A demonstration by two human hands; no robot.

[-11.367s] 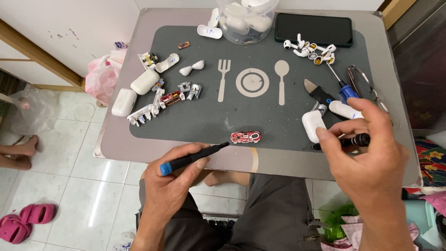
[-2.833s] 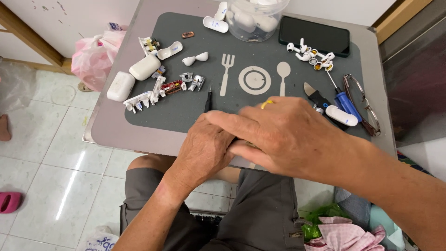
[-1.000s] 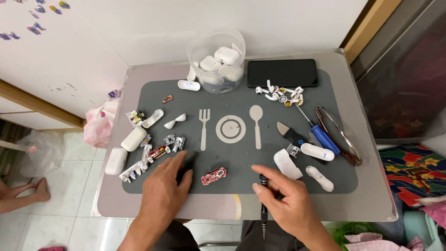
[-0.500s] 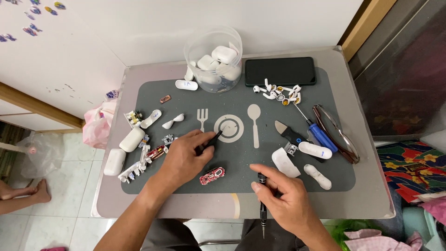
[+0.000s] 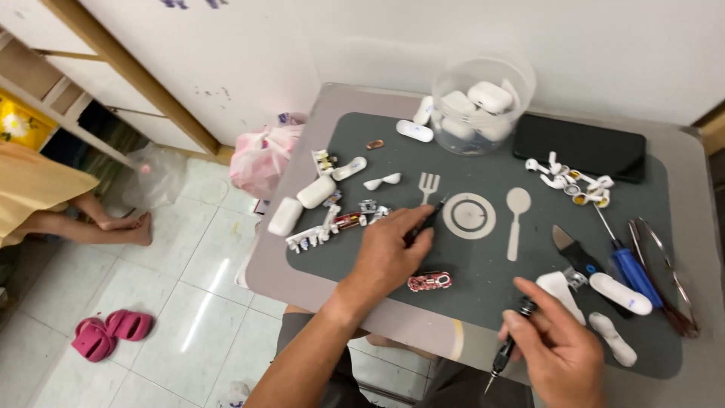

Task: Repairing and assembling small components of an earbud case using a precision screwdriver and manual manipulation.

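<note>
mat (image 5: 377, 143) lies on the table (image 5: 698, 151). tub (image 5: 483, 102) of earbud cases at the mat's back edge, phone (image 5: 578, 147) just right of it. loose earbud parts (image 5: 570, 181) in front of the phone. printed fork, plate, spoon mid-mat. left hand (image 5: 389, 253) over the mat left of the plate, thin tool (image 5: 424, 223) in its fingers, small circuit board (image 5: 429, 282) just in front of it. right hand (image 5: 563, 351) at the front edge with a screwdriver (image 5: 507, 347). blue-handled screwdriver (image 5: 623, 261) and tweezers (image 5: 664, 276) far right.
</note>
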